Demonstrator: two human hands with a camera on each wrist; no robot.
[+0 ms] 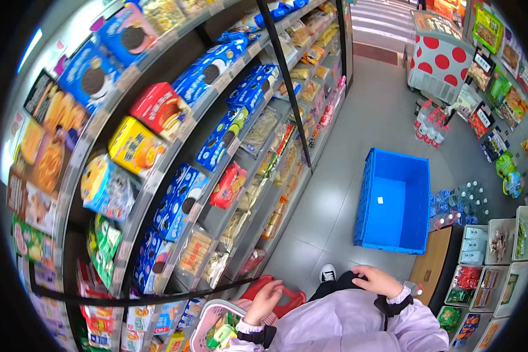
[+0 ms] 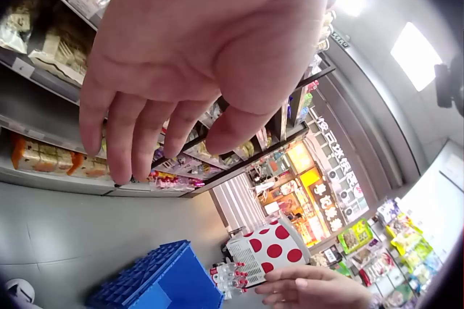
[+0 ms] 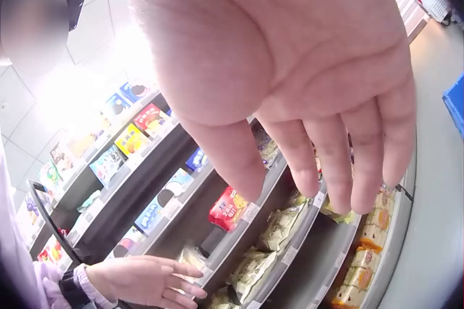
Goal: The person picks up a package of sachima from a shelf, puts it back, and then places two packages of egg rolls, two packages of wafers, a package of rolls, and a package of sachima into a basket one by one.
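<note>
My left hand (image 1: pixel 264 302) hovers in front of my body, fingers loosely extended and holding nothing. Beside it stands a pink shopping basket (image 1: pixel 200 330) with green-and-white packets inside. The right hand (image 1: pixel 378 281) is held out at the other side, also empty, its fingers relaxed. In the left wrist view the left palm (image 2: pixel 196 48) faces the camera with fingers pointing down. The right palm (image 3: pixel 290 63) fills the top of the right wrist view, fingers and thumb spread a little. On the floor ahead lies a blue plastic crate (image 1: pixel 362 199), with a small white label inside.
Snack shelves (image 1: pixel 223 208) run along the left, stocked with biscuit packs. A red object (image 1: pixel 292 293) sits by my left hand. Water bottles (image 1: pixel 472 202) and a polka-dot freezer (image 1: pixel 437 61) stand beyond the crate. A wooden-sided unit (image 1: pixel 431 264) with bins is close at right.
</note>
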